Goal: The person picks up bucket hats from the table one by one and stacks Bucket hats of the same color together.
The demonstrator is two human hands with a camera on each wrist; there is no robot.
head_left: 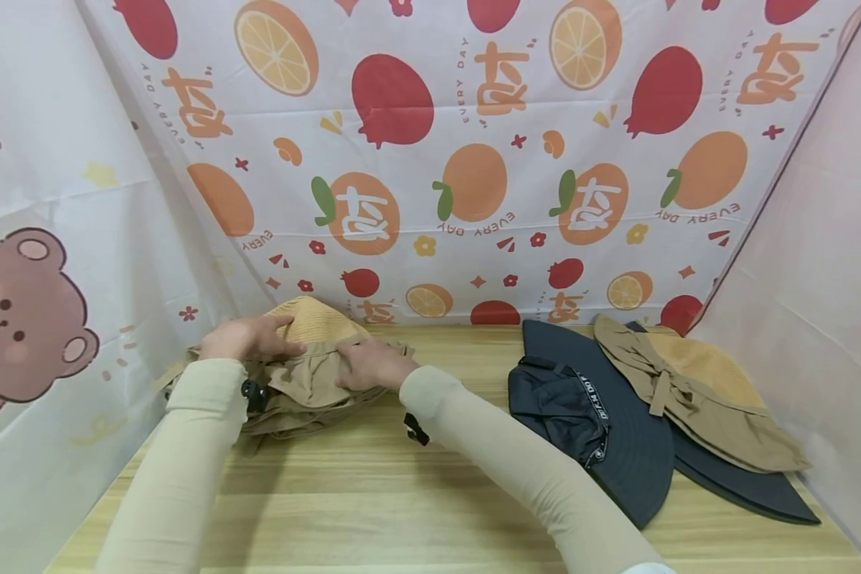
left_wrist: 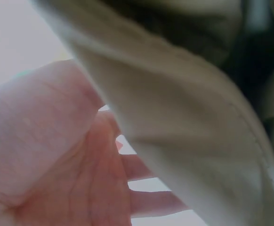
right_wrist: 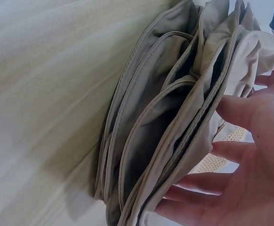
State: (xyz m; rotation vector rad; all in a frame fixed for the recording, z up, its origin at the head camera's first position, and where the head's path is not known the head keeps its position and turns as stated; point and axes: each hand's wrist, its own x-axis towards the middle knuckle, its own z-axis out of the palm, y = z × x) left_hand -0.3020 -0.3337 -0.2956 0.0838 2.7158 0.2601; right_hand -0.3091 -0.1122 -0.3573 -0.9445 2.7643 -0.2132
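At the left of the table, a stack of nested khaki bucket hats [head_left: 304, 379] with a yellow woven crown [head_left: 323, 321] on top lies between both hands. My left hand [head_left: 247, 339] rests on the stack's left side; in the left wrist view its fairly straight fingers pass behind a khaki brim [left_wrist: 174, 127]. On the right side my right hand [head_left: 375, 364] touches the upper brim. Several layered brims [right_wrist: 160, 108] show in the right wrist view, with the right fingers [right_wrist: 203, 183] and thumb extended along the outermost one.
Toward the right lie a dark navy wide-brimmed hat [head_left: 617, 422] and a khaki hat with a yellow crown [head_left: 710, 375], which overlaps another dark brim [head_left: 746, 482]. Bare wood of the table [head_left: 373, 502] shows in front. A fruit-print curtain [head_left: 466, 263] hangs behind.
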